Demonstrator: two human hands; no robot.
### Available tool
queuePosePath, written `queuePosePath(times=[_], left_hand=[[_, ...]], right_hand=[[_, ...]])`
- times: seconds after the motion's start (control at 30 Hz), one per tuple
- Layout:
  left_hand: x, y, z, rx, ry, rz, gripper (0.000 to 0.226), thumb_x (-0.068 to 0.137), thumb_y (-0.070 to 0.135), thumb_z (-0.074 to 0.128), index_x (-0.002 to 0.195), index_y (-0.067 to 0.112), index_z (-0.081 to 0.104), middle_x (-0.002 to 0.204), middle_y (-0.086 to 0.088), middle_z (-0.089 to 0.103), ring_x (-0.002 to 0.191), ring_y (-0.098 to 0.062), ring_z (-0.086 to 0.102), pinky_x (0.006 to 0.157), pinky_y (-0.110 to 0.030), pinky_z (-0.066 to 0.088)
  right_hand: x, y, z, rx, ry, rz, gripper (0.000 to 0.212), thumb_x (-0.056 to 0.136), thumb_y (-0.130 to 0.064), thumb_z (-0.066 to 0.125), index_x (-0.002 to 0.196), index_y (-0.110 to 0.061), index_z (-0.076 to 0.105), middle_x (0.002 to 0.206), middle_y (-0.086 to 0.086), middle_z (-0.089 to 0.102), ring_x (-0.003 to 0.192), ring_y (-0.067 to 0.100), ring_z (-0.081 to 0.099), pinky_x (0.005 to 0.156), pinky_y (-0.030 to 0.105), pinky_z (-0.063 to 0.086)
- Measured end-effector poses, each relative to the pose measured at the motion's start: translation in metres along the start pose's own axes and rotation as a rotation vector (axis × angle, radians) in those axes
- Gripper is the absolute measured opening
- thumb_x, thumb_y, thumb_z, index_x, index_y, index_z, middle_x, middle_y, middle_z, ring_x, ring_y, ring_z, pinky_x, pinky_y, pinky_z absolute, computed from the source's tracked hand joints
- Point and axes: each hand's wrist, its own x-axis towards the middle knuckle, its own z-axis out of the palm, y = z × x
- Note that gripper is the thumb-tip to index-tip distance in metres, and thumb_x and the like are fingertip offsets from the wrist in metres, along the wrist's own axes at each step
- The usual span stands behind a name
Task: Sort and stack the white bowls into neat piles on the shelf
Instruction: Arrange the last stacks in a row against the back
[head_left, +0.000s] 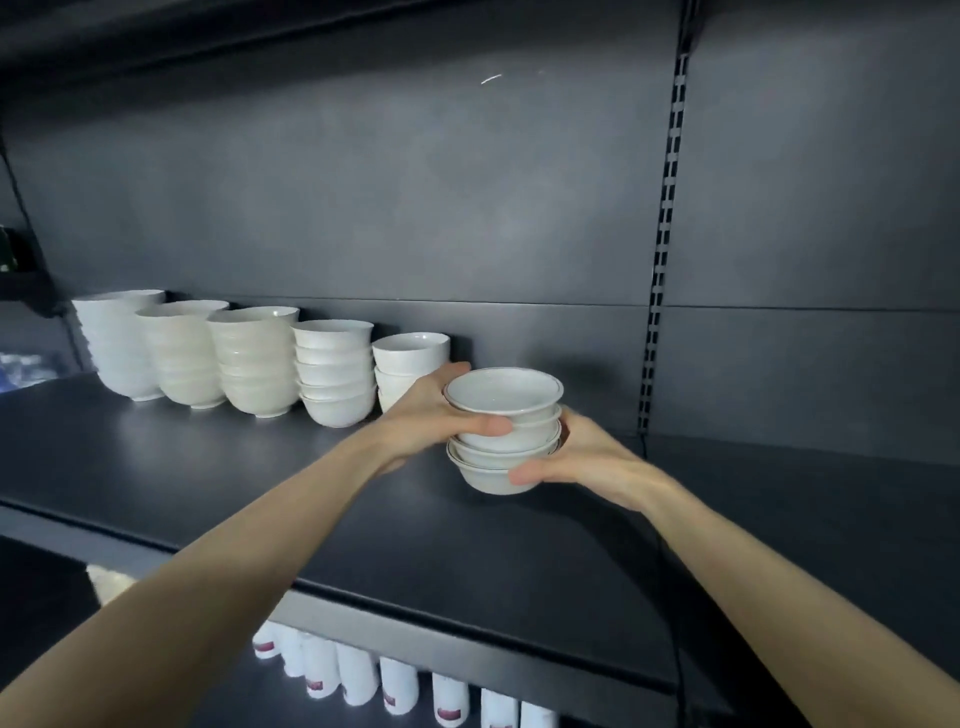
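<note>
A short stack of several white bowls with thin dark rims (503, 431) stands on the dark shelf (260, 483), right of a row of piles. My left hand (434, 410) grips the stack's left side and my right hand (582, 454) grips its right side near the bottom bowl. To the left stand several piles of white bowls: a small pile (408, 364) partly hidden by my left hand, then a pile (335, 371), a pile (254, 358), a pile (182, 351) and the tallest pile (122, 343) at the far left.
The shelf's dark back panel (467, 208) rises behind the bowls, with a slotted upright (662, 234) at the right. Bare shelf surface extends right of the held stack. Below the shelf's front edge, a row of white containers with red labels (395, 686) stands on a lower level.
</note>
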Motion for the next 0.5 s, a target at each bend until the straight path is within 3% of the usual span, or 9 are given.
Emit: queuePosePath(times=[0.13,0.33,0.4,0.5], left_hand=[[0.024,-0.024,-0.022,-0.024,-0.125,0.017,0.045,0.055,0.028,0.084,0.094,0.026,0.062,0.083,0.015,0.07,0.082,-0.002,0.066,0.066,-0.017,0.05],[0.047,-0.052,-0.036,-0.089,-0.265,0.051,0.035,0.069,0.009,0.082,0.094,0.015,0.059,0.075,0.017,0.067,0.073,0.001,0.063,0.059,-0.012,0.046],[0.056,-0.059,-0.037,-0.111,-0.298,0.065,0.034,0.07,0.006,0.082,0.088,0.021,0.057,0.072,0.019,0.067,0.073,0.003,0.063,0.061,-0.011,0.045],[0.066,-0.067,-0.036,-0.128,-0.31,0.067,0.049,0.056,0.022,0.087,0.094,0.029,0.056,0.084,0.017,0.071,0.085,0.002,0.066,0.074,-0.019,0.049]], right_hand=[[0.015,0.006,0.02,0.0,0.099,0.054,0.073,0.065,0.002,0.081,0.128,-0.022,0.054,0.116,-0.002,0.07,0.108,0.015,0.066,0.092,0.038,0.055],[0.026,0.013,0.036,-0.019,0.229,0.115,0.08,0.058,-0.005,0.086,0.129,-0.02,0.053,0.118,-0.001,0.069,0.111,0.015,0.065,0.096,0.036,0.051],[0.029,0.015,0.037,-0.029,0.253,0.132,0.079,0.059,-0.004,0.085,0.129,-0.02,0.053,0.117,-0.002,0.069,0.109,0.014,0.065,0.094,0.033,0.052],[0.032,0.014,0.037,-0.077,0.285,0.15,0.075,0.061,-0.002,0.084,0.125,-0.024,0.054,0.114,-0.005,0.07,0.106,0.01,0.066,0.087,0.025,0.053]])
